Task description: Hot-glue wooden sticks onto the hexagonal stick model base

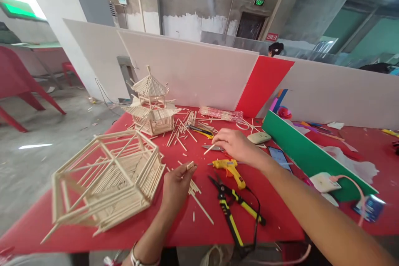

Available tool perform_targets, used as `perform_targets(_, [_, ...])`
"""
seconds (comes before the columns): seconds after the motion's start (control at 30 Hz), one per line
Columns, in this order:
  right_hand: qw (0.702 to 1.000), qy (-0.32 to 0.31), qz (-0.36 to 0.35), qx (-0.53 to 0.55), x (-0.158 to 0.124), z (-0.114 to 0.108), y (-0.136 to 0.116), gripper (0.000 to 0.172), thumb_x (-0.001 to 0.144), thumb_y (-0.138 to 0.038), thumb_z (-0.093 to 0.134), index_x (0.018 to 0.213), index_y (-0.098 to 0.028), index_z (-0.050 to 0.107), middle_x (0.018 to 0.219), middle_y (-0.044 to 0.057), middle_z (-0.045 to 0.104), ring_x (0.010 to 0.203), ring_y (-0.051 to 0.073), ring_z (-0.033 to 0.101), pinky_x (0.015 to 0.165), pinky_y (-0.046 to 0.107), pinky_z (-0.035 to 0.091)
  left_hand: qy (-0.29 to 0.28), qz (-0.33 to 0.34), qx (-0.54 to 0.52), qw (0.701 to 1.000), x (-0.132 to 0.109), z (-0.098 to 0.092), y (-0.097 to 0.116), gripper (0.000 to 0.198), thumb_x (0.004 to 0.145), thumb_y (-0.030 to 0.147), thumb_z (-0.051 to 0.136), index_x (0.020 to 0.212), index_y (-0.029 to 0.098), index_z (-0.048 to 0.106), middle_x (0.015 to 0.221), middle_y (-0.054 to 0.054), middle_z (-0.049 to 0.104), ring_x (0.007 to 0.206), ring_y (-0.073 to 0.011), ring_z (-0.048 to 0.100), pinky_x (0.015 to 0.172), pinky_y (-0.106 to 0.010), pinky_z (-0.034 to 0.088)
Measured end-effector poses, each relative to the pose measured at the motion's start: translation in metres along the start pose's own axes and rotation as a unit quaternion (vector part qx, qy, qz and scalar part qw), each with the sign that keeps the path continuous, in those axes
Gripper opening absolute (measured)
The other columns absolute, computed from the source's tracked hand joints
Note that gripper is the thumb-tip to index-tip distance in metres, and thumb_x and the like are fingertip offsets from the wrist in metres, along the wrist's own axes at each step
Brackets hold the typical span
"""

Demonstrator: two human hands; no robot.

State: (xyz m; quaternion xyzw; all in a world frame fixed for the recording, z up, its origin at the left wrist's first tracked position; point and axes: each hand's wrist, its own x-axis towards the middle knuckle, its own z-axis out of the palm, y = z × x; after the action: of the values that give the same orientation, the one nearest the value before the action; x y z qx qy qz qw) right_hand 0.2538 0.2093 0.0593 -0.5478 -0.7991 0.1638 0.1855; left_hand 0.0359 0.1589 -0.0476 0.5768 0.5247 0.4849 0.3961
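My left hand (176, 185) pinches a small piece of joined short wooden sticks (190, 166) above the red table. In my right hand (232, 144) a short wooden stick (209, 149) is held between thumb and fingers, slanting down to the left. Just below that hand lies a yellow hot glue gun (226, 166), nozzle to the left. Scissors (215, 148) are partly hidden behind the right fingers. Left of my hands sits a large hexagonal stick frame (109, 178). Loose sticks (196, 191) are scattered beside my left hand.
A tiered stick pagoda (151, 108) stands at the back left. Black-and-yellow pruning shears (230, 208) lie in front, near the glue gun's cord. A utility knife (201, 131), a phone (280, 158), a bagged stick bundle (221, 114) and a green board (311, 151) surround the work spot.
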Motion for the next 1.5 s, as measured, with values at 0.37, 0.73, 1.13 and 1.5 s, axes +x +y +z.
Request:
perform_targets(0.37, [0.988, -0.008, -0.154, -0.017, -0.091, 0.071, -0.097, 0.019, 0.090, -0.014, 0.056, 0.106, -0.023, 0.061, 0.091, 0.002, 0.068, 0.084, 0.016, 0.062, 0.071, 0.024, 0.040, -0.099, 0.015, 0.004, 0.995, -0.088, -0.053, -0.020, 0.030, 0.086, 0.040, 0.065, 0.097, 0.017, 0.080, 0.088, -0.002, 0.078, 0.085, -0.0233, 0.068, 0.078, -0.028, 0.051])
perform_targets(0.73, [0.983, 0.057, -0.123, 0.123, -0.104, 0.130, -0.083, 0.017, 0.089, -0.014, 0.060, 0.103, -0.023, 0.065, 0.093, 0.003, 0.072, 0.090, 0.016, 0.067, 0.082, 0.026, 0.048, -0.163, 0.022, -0.045, 0.985, -0.087, -0.052, -0.031, 0.028, 0.082, 0.038, 0.068, 0.097, 0.018, 0.081, 0.089, -0.002, 0.078, 0.085, -0.0226, 0.068, 0.079, -0.028, 0.051])
perform_targets(1.13, [0.942, 0.156, -0.014, 0.296, -0.114, 0.164, -0.095, 0.013, 0.081, -0.027, 0.074, 0.094, -0.025, 0.076, 0.088, 0.002, 0.067, 0.080, 0.014, 0.066, 0.067, 0.024, 0.052, -0.164, 0.014, -0.037, 0.986, -0.088, -0.052, -0.029, 0.022, 0.077, 0.027, 0.062, 0.069, 0.013, 0.077, 0.063, -0.001, 0.070, 0.061, -0.0162, 0.058, 0.061, -0.025, 0.044])
perform_targets(1.5, [0.918, 0.186, -0.014, 0.349, -0.111, 0.179, -0.097, 0.014, 0.079, -0.025, 0.076, 0.093, -0.026, 0.078, 0.082, 0.001, 0.065, 0.078, 0.014, 0.064, 0.072, 0.025, 0.051, -0.166, 0.008, -0.046, 0.985, -0.086, -0.054, -0.028, 0.018, 0.072, 0.025, 0.063, 0.062, 0.013, 0.071, 0.060, 0.000, 0.067, 0.059, -0.0142, 0.055, 0.059, -0.024, 0.042])
